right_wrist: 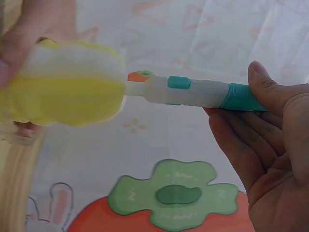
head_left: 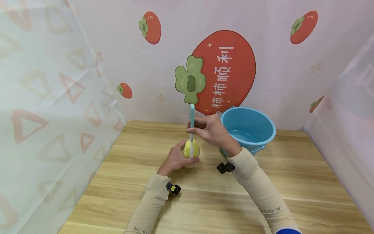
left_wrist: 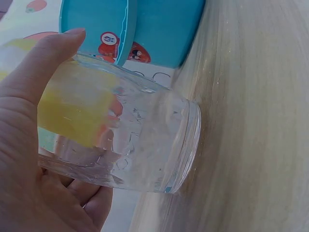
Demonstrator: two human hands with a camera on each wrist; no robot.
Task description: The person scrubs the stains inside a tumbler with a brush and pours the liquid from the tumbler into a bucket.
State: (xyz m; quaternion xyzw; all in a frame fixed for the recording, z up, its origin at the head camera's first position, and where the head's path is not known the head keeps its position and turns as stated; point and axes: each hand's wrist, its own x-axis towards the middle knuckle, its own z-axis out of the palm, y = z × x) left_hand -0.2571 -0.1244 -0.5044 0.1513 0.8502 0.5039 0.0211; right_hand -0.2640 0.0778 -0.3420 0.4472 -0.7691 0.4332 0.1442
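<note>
My left hand (head_left: 176,158) grips a clear glass (left_wrist: 152,130) around its upper part, thumb on one side and fingers on the other. The base of the glass is down at the tabletop; whether it fully rests there I cannot tell. A cup brush stands upright in the glass, its yellow and white sponge head (right_wrist: 67,94) partly inside and partly above the rim. Between thumb and fingers, my right hand (head_left: 214,131) pinches the brush's teal handle (right_wrist: 241,96), above a white neck with a teal button (right_wrist: 179,82).
A light blue bucket (head_left: 248,143) stands behind and to the right, close to my right forearm. The wooden table (head_left: 204,201) ends at a white back wall (head_left: 271,81) printed with persimmons. Patterned sheets hang at the left and right sides.
</note>
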